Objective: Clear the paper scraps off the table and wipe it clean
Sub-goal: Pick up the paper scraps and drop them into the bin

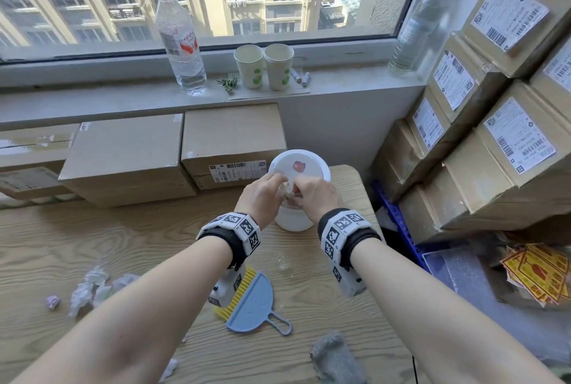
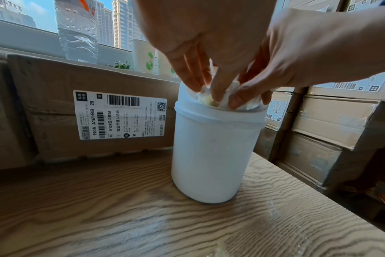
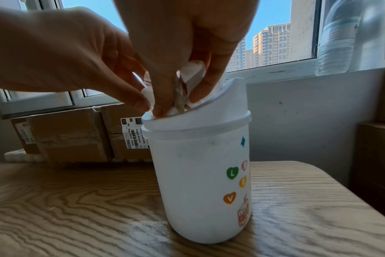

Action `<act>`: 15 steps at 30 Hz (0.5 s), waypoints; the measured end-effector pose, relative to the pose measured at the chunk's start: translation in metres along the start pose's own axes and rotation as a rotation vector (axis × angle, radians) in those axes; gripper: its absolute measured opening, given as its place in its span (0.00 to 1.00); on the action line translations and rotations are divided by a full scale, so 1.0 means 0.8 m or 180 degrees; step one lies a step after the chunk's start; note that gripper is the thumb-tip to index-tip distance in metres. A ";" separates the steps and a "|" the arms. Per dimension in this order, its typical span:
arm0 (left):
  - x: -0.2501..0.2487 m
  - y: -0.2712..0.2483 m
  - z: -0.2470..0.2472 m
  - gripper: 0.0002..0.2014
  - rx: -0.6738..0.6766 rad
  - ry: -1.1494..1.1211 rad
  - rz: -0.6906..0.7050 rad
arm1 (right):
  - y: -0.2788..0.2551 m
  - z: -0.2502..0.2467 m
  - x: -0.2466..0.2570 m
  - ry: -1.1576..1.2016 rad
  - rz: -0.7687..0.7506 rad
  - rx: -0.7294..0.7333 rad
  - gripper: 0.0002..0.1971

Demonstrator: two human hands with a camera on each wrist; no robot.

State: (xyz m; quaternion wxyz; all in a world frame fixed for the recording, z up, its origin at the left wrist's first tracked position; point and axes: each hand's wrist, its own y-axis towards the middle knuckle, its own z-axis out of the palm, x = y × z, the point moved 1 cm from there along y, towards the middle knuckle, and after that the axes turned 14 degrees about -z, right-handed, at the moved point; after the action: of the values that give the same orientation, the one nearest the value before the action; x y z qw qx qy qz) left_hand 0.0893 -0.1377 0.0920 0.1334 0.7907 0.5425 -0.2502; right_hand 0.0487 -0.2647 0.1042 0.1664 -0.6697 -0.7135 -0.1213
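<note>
A small white bin [image 1: 298, 167] [image 2: 213, 153] [image 3: 198, 182] stands at the far right of the wooden table [image 1: 92, 235]. Crumpled white paper [image 2: 209, 99] [image 3: 192, 72] fills its mouth. My left hand [image 1: 279, 186] [image 2: 205, 90] presses straight fingers down on the paper. My right hand [image 1: 298, 190] [image 3: 178, 102] pinches part of the wad between thumb and fingers inside the opening. More paper scraps [image 1: 92, 288] and a small purple scrap [image 1: 53, 301] lie at the table's left. A grey cloth [image 1: 335, 356] lies near the front edge.
A blue dustpan [image 1: 253, 306] with a yellow brush [image 1: 238, 294] lies in the middle of the table. Cardboard boxes [image 1: 129, 158] line the back, and a stack of boxes [image 1: 482, 152] rises at the right. A water bottle [image 1: 180, 40] and paper cups [image 1: 265, 65] stand on the sill.
</note>
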 end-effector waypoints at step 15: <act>-0.009 0.014 0.012 0.10 0.0365 0.0387 0.0126 | -0.002 -0.032 -0.019 0.0566 0.0011 -0.0077 0.19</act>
State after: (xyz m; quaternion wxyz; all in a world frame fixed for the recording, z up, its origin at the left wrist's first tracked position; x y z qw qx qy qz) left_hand 0.0952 -0.1523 0.0868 0.0597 0.8214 0.5186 -0.2297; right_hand 0.0493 -0.2885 0.1215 0.2212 -0.6595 -0.6931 -0.1887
